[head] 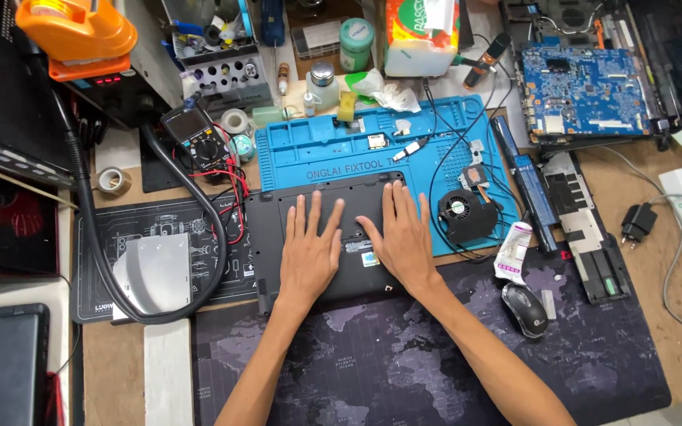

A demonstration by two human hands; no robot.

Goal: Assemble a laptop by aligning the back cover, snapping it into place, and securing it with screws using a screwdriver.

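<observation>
A black laptop base [270,237] lies bottom-up across the front of a blue repair mat [309,154] and a dark world-map desk mat [404,355]. My left hand [309,248] presses flat on its middle, fingers spread. Beside it, my right hand [404,237] lies flat on the right part of the base, thumb near a small label. Neither hand holds anything. The palms hide part of the base.
A black cooling fan [464,214], a long battery [524,185], a black cover strip [586,229] and a mouse [526,309] lie to the right. A blue circuit board [586,91] sits far right. A multimeter [195,136] with red leads and a silver drive [150,274] are left.
</observation>
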